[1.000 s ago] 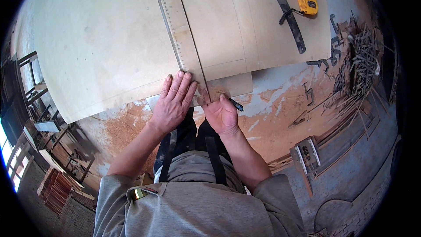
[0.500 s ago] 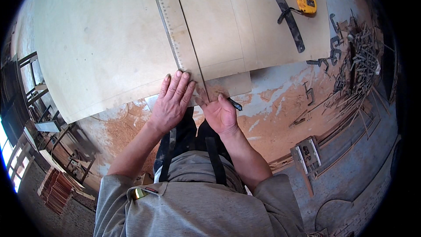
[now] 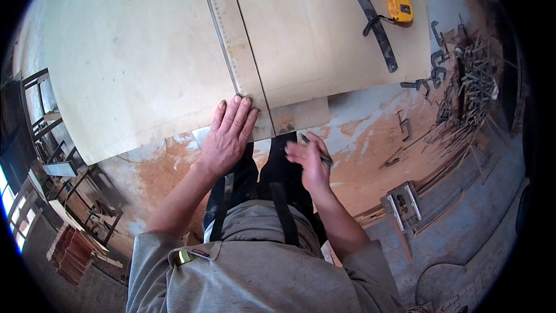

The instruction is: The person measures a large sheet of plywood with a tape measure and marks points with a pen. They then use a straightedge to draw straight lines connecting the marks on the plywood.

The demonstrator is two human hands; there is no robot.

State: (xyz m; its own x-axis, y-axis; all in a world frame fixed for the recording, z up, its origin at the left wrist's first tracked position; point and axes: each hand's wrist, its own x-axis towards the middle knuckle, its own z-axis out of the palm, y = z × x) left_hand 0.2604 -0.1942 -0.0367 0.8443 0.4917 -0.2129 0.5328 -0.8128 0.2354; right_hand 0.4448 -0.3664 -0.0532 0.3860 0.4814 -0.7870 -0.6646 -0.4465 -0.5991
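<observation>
My left hand (image 3: 227, 139) lies flat with fingers stretched over the near end of a long metal ruler (image 3: 240, 40), pressing it onto a large pale beige sheet (image 3: 139, 52). Graduations run along the ruler's left side, and a dark line follows its right. Lifted off the sheet's near edge, my right hand (image 3: 313, 162) has its fingers curled round a slim dark pen-like tool (image 3: 326, 159). Its end shows past the hand; its exact kind is unclear. Under the sheet's near edge a smaller pale piece (image 3: 307, 113) sticks out.
A yellow tape measure (image 3: 399, 7) and a dark curved strip (image 3: 369, 14) lie on the sheet at the right. Beyond its right edge are clamps (image 3: 438, 72) and a heap of metal pieces (image 3: 478, 75) on the dusty floor. Metal frames (image 3: 43, 101) stand at the left.
My right hand has drawn back from the ruler's near end, moving right and toward me with the dark tool. My left hand stays on the ruler.
</observation>
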